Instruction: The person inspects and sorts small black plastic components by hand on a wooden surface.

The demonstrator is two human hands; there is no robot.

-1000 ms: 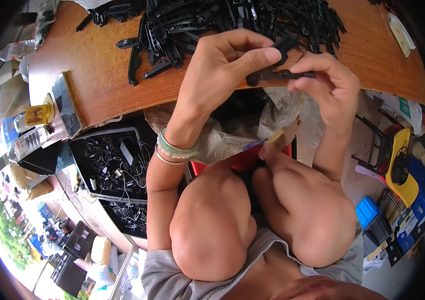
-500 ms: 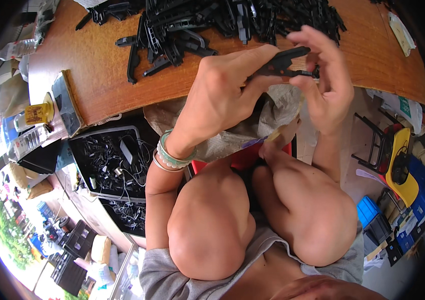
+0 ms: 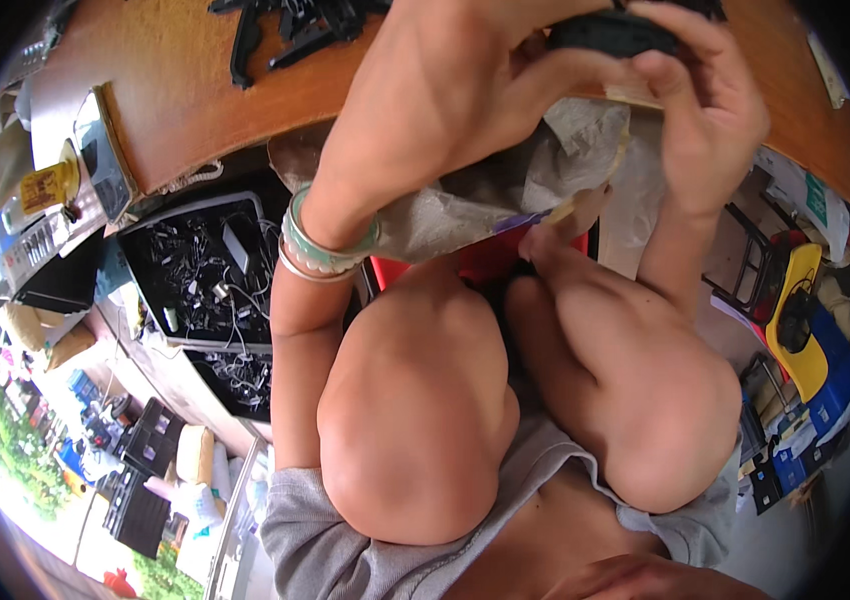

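Note:
Up over the table's near edge, my left hand (image 3: 445,90) grips a black plastic part (image 3: 615,33) between thumb and fingers. A pale green bangle (image 3: 300,235) circles that wrist. At the part's other end, the thumb and fingers of my right hand (image 3: 720,120) close on it. The part looks long and slim, and its left end is hidden behind my left fingers. Several similar black plastic pieces (image 3: 315,30) lie on the wooden table (image 3: 185,100) beyond my left hand, cut off by the upper edge.
A grey woven sack (image 3: 435,220) hangs below the table edge over my feet, near something red. Left of my legs, black trays (image 3: 195,270) hold small dark parts and cables. A yellow stool (image 3: 800,320) and blue boxes (image 3: 835,375) stand at the right.
Both hands and the part have risen toward the top of the view. The part has turned and its broad side shows. The view has shifted, so less of the table and pile shows.

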